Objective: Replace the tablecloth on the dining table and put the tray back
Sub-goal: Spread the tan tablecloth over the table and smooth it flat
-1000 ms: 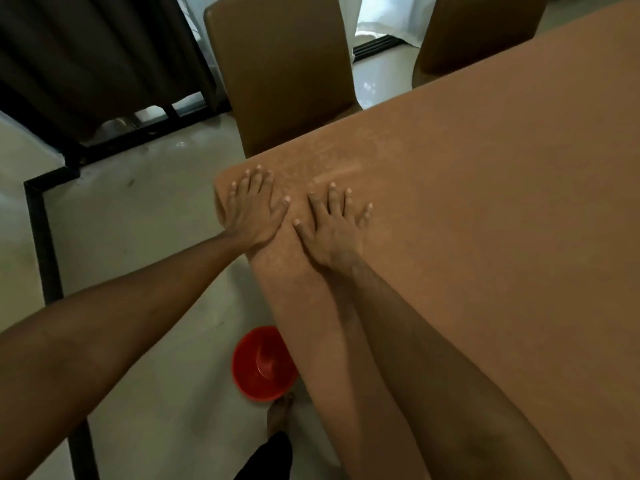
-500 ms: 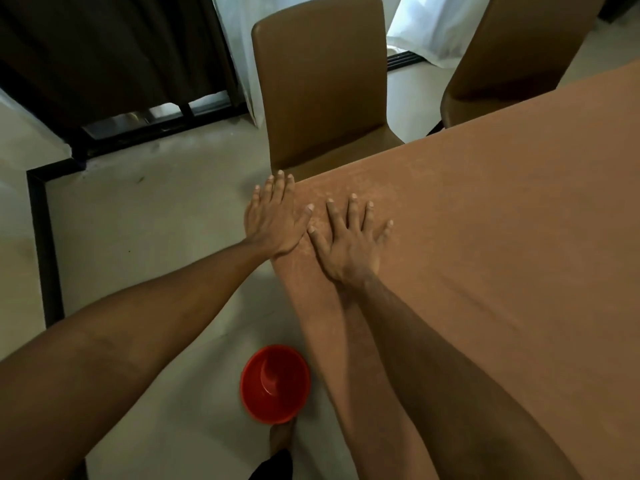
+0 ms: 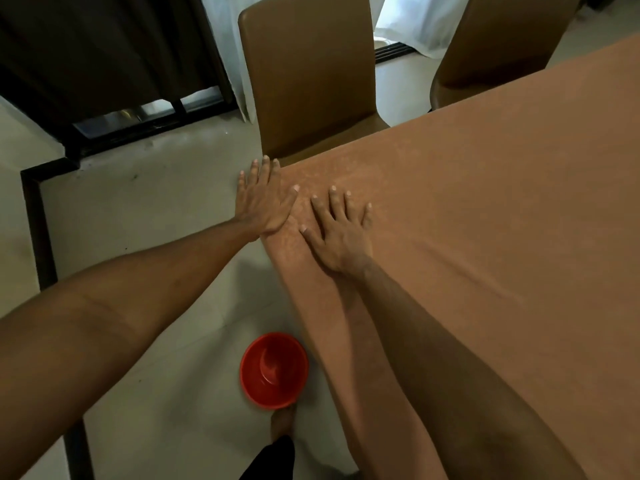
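A plain brown tablecloth (image 3: 485,209) with a faint speckled weave covers the tabletop and hangs down over its near-left side toward the floor (image 3: 156,220). Both hands lie at the cloth's corner. The left hand (image 3: 263,202) lies flat against the corner's outer edge, its fingers (image 3: 265,171) straight and close together, pointing away from the person. Its thumb is spread onto the top of the cloth. The right hand (image 3: 341,233) lies palm down on the cloth just beside it, fingers straight and splayed apart, gripping nothing. The two hands are near each other but not touching. On the floor below the hanging cloth stands a round red bowl (image 3: 274,370), just beside the drape, and its smooth red inside is all that shows in it. A bare foot (image 3: 282,422) touches the bowl's near rim. A tan chair (image 3: 308,74) stands pushed up to the far side of the corner, and a second tan chair (image 3: 502,46) stands further right along the same side. Behind them hang a white curtain (image 3: 408,29) and a dark curtain (image 3: 104,46).
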Demonstrator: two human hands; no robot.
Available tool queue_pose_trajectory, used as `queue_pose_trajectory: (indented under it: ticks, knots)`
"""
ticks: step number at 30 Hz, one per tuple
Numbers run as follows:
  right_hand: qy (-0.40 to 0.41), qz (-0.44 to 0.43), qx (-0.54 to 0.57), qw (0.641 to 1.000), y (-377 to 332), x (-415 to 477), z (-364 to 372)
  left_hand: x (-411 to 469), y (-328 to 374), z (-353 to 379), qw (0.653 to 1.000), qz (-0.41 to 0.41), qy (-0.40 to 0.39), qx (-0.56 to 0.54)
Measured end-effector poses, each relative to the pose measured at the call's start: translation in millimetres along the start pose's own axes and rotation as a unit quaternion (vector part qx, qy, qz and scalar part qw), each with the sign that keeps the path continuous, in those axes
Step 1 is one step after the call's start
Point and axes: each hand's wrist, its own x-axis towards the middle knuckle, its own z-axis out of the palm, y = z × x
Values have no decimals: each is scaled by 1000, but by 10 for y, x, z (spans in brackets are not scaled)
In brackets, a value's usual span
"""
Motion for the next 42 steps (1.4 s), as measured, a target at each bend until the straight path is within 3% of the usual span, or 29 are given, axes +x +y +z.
queue_pose_trajectory:
  ticks: [7, 12, 21, 30, 33, 35, 39, 42]
  knots:
    - [58, -23, 23, 998, -73, -1188, 358, -623, 263, 50, 995, 68, 71, -28]
    - [58, -92, 20, 994, 105, -1755, 480, -1325, 805, 253, 994, 88, 26, -61]
    - [89, 18, 31, 995, 1147, -3046, 402, -2738, 1534, 902, 994, 62, 38, -76]
    - [55, -140, 30, 988, 1158, -5034, 863, -3945, 2462, 1350, 996, 34, 63, -49]
    - [35, -199, 123, 972, 1329, -5302, 792, -4341, 2602, 1436, 997, 24, 62, -49]
    - [70, -222, 174, 957, 1559, -5303, 697, -4605, 2646, 1492, 996, 21, 72, -39]
    - [148, -129, 137, 971, 2087, -5027, 487, -4980, 2701, 1628, 996, 22, 81, -21]
    - [95, -38, 63, 993, 2368, -4859, 464, -5156, 2738, 1650, 996, 23, 79, -23]
